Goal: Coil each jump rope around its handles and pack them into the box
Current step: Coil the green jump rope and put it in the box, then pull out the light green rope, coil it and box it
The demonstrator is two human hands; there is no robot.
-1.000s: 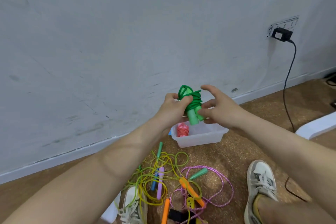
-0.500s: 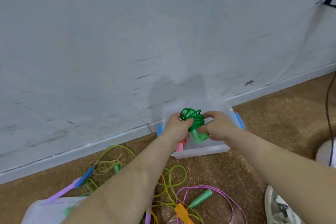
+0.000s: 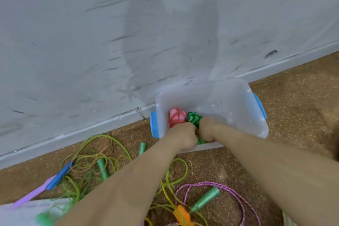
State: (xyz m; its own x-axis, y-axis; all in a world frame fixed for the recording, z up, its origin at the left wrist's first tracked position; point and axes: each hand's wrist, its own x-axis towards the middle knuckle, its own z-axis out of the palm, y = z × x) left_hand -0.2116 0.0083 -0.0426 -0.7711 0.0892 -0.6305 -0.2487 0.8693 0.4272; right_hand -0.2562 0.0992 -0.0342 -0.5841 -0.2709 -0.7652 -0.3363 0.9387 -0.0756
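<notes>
Head: green rope (image 3: 193, 118) clutched between both hands' (image 3: 183, 136) (image 3: 206, 130) fingers (image 3: 190, 129).

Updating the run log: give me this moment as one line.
left hand, right hand: grip green rope | in box | beside pink rope

One box (image 3: 256, 124) carried two blue latches (image 3: 153, 127) (image 3: 260, 105). Inside the box lay two coiled ropes: one pink rope (image 3: 175, 115) and one green rope (image 3: 193, 118). On the floor in front of the box, three green handles (image 3: 142, 148) (image 3: 102, 170) (image 3: 205, 199) showed clearly, with one blue handle (image 3: 58, 177), one lilac handle (image 3: 27, 197), one orange handle (image 3: 181, 213) and one purple rope (image 3: 238, 196). The tangled yellow-green ropes (image 3: 176, 180) there could not be counted.
</notes>
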